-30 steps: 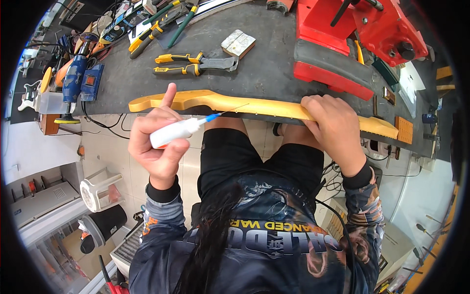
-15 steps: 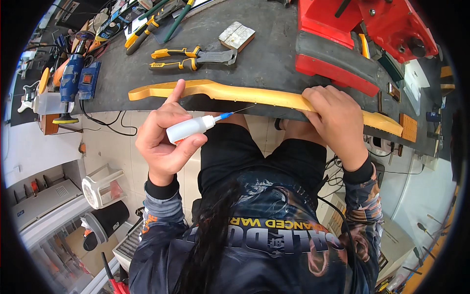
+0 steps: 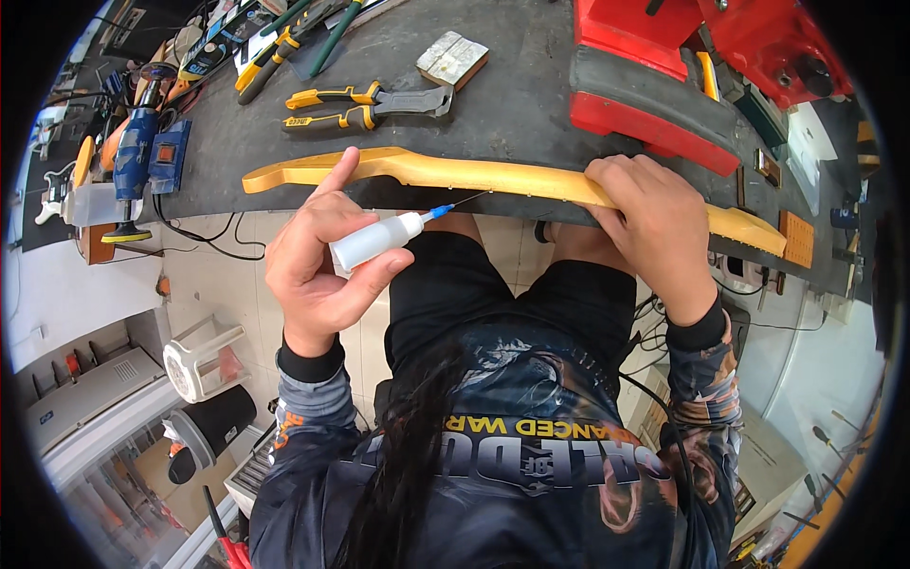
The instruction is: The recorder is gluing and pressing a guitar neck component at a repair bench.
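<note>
A yellow-gold guitar neck (image 3: 455, 175) lies edge-up along the near edge of the dark workbench, with small fret ends showing on its near side. My right hand (image 3: 656, 228) wraps over the neck toward its right end. Pinched between thumb and fingers of my left hand (image 3: 313, 251) is a small white squeeze bottle (image 3: 372, 243) with a blue needle tip (image 3: 440, 211). The thin needle points up and right, its end at the fretted edge; I cannot tell whether it touches. My left index finger stretches out against the neck's left part.
Beyond the neck lie yellow-and-black end-cutting pliers (image 3: 374, 104) and a small block (image 3: 453, 60). A red padded stand (image 3: 654, 119) sits at the back right. To the left are a blue rotary tool (image 3: 136, 156) and cables. More pliers (image 3: 270, 66) lie at the far left.
My left hand has moved slightly up and right, bringing the bottle's needle closer to the neck's fretted edge. My right hand keeps its hold on the neck.
</note>
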`<action>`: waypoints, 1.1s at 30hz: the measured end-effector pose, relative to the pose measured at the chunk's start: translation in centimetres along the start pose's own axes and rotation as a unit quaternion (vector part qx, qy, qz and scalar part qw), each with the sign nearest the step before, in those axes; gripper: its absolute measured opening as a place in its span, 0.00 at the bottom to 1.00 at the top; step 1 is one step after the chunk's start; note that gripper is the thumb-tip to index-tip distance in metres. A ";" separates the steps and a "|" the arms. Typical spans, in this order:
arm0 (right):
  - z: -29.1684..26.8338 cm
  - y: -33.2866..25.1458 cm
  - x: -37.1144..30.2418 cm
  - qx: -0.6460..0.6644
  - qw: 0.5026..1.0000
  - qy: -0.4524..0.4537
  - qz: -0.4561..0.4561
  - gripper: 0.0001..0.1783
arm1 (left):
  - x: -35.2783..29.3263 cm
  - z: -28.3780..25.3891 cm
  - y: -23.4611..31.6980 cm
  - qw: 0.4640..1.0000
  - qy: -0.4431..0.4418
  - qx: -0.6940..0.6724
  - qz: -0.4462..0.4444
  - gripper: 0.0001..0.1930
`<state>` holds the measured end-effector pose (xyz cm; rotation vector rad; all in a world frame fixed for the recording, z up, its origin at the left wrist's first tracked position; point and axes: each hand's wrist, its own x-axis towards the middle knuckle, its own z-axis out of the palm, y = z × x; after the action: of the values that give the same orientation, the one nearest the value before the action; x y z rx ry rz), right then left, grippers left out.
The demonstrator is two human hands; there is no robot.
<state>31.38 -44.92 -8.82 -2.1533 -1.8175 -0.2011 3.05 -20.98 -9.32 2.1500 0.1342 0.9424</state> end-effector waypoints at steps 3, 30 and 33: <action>0.1 0.0 0.0 0.003 1.000 0.005 0.000 0.20 | 0.1 0.0 -0.1 1.000 -0.004 0.011 0.003 0.20; 0.1 0.1 -0.2 0.010 1.000 0.008 0.002 0.20 | 0.7 0.2 0.6 0.999 -0.010 0.043 0.000 0.18; 0.1 0.0 -0.1 0.007 1.000 0.005 0.004 0.20 | 0.7 0.2 0.7 0.999 -0.011 0.046 -0.005 0.18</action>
<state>31.37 -45.04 -8.91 -2.1447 -1.7998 -0.1955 3.53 -21.33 -8.54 2.2409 0.1801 0.9224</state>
